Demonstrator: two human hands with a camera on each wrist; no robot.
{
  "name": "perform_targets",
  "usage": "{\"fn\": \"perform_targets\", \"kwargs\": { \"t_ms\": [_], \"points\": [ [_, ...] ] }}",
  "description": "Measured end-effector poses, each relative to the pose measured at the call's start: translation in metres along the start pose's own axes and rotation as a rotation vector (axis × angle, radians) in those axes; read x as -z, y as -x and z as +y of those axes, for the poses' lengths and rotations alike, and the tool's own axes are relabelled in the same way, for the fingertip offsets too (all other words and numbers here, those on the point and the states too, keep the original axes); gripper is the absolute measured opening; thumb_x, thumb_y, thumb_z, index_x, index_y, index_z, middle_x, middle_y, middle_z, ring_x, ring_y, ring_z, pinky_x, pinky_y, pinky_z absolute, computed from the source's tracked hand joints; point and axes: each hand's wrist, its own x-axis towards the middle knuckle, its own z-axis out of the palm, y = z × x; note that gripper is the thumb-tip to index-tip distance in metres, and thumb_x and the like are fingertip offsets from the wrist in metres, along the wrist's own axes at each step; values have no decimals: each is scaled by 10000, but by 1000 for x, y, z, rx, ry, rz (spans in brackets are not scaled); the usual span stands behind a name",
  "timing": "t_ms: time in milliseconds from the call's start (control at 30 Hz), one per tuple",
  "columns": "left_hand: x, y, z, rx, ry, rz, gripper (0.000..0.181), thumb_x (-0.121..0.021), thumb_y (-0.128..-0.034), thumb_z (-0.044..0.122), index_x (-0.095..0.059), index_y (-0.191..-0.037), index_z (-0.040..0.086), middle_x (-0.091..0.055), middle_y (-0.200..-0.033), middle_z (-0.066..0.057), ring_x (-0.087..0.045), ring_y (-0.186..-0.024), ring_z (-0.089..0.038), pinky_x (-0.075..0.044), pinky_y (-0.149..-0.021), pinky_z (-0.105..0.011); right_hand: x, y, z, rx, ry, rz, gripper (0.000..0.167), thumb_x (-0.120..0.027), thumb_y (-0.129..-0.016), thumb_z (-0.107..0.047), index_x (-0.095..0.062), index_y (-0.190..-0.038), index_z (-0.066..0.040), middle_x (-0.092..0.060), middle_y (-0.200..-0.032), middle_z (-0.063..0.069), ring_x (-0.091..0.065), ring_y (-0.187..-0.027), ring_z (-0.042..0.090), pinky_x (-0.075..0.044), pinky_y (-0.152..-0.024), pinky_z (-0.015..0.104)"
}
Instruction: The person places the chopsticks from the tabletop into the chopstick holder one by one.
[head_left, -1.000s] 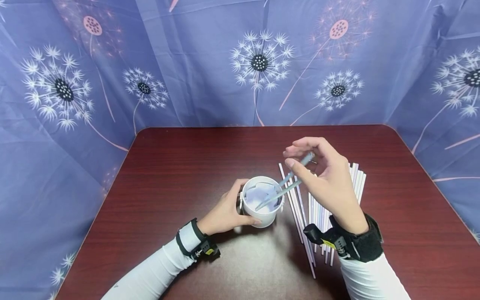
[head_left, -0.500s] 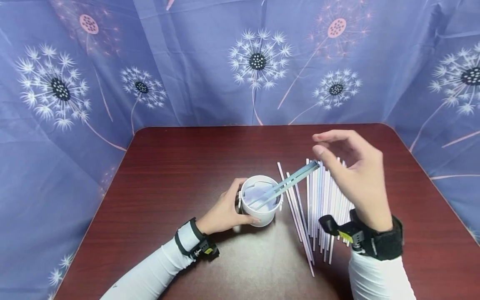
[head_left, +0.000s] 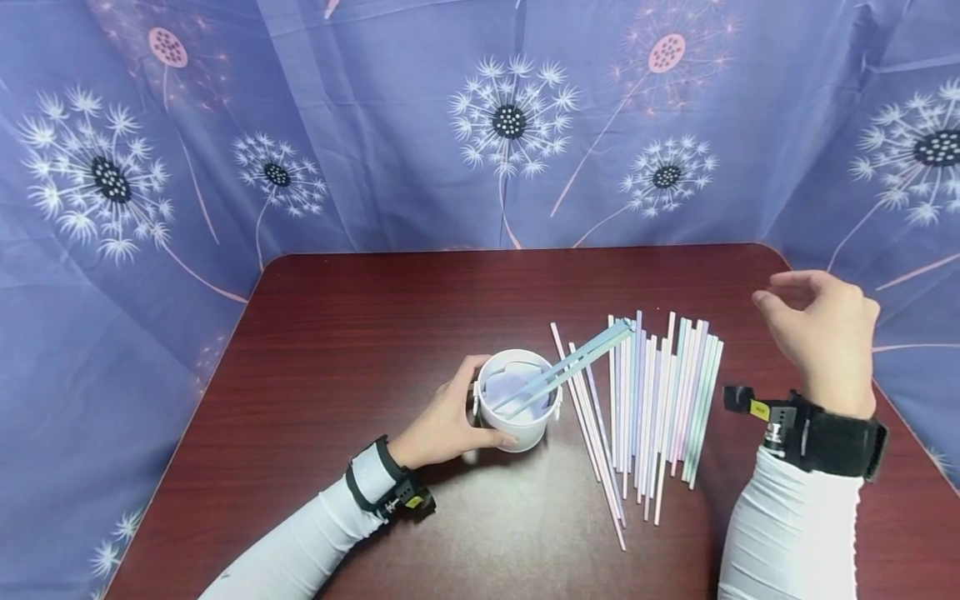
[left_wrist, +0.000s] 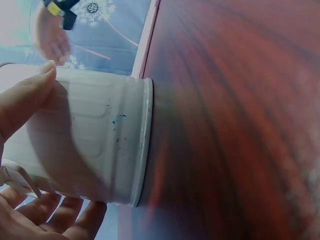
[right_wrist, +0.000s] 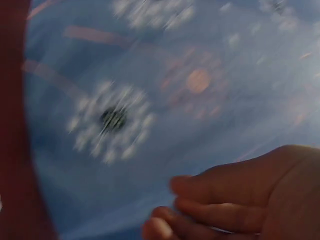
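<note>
My left hand (head_left: 444,421) grips a small white bucket (head_left: 527,435) around its side, thumb in front and fingers behind. The bucket stands upright on the table. In the left wrist view its ribbed wall (left_wrist: 90,125) carries small blue specks. A few pale blue and green straws (head_left: 581,360) lean out of the bucket over its right rim. To the right of them hangs my right hand (head_left: 828,337), raised, fingers loosely curled and holding nothing. The right wrist view shows the same bare fingers (right_wrist: 220,215) against the curtain.
Many pastel straws (head_left: 660,400) lie side by side on the dark red table (head_left: 360,333), right of the bucket. Several lie slanted nearer to it. A blue dandelion-print curtain (head_left: 405,125) encloses the back and sides.
My right hand has let go of the pale blue and green straws and moved away to the right. They now rest against the bucket's rim. The left hand keeps its grip.
</note>
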Motion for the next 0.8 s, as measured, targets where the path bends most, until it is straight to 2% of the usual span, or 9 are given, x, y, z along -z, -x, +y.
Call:
{"fn": "perform_targets", "kwargs": {
  "t_ms": [67,133,200,300,433,500,600,700,800],
  "points": [
    [0,0,-1,-1,-2,0,944,-908,-642,403,-339,-1388,300,-579,-1285,34,-579,-1141,-153,-449,-991,-361,-6,-8,17,-34,85,-103,427,-617,-917,-295,-635,-1196,26,-745,-935,50,-403,-1170,562,-322,-964,624],
    [0,0,-1,-3,-6,3,944,-906,-644,408,-337,-1390,301,-574,-1289,36,-577,-1143,-153,-448,-991,-362,-16,-15,32,-54,145,-198,428,-637,-903,-276,-630,-1186,45,-667,-1065,283,-480,-1097,554,-425,-827,604],
    [0,0,-2,-6,-9,6,945,-906,-642,414,-340,-1390,301,-571,-1294,45,-573,-1142,-144,-446,-991,-363,-27,-20,47,-73,174,-285,421,-663,-874,-247,-635,-1166,54,-689,-980,271,-618,-923,457,-493,-694,545],
    [-1,1,-2,-5,-13,11,945,-902,-641,431,-340,-1391,309,-568,-1296,60,-571,-1139,-130,-447,-989,-367,-42,-24,64,-117,178,-418,399,-679,-831,-196,-647,-1129,66,-712,-799,193,-680,-705,300,-512,-578,448],
    [-1,1,-2,5,-13,11,944,-904,-637,433,-338,-1387,329,-570,-1293,69,-574,-1137,-122,-447,-990,-365,-53,-24,74,-183,148,-551,272,-675,-776,-121,-691,-972,66,-709,-708,117,-681,-635,200,-520,-542,404],
    [-1,1,-2,9,-18,11,946,-907,-634,428,-337,-1384,336,-570,-1289,76,-572,-1136,-117,-445,-991,-360,-56,-23,76,-202,122,-590,235,-667,-765,-100,-692,-923,72,-708,-709,114,-691,-627,211,-535,-552,403],
    [0,0,-1,16,-20,7,945,-910,-635,412,-334,-1382,343,-568,-1288,73,-571,-1141,-122,-443,-994,-353,-56,-23,78,-232,96,-618,270,-672,-774,-118,-681,-952,84,-710,-721,103,-707,-632,226,-548,-579,399],
    [0,0,-1,14,-16,3,942,-908,-640,407,-333,-1383,339,-569,-1292,60,-573,-1144,-137,-443,-995,-354,-57,-24,81,-256,95,-620,348,-687,-794,-150,-658,-1022,111,-710,-721,87,-710,-630,226,-552,-598,398],
    [0,0,-1,13,-15,2,947,-906,-641,417,-330,-1388,333,-569,-1296,51,-574,-1148,-148,-443,-996,-358,-56,-24,81,-266,120,-614,352,-700,-794,-163,-660,-1005,116,-702,-687,85,-701,-607,214,-545,-591,397]
  ]
}}
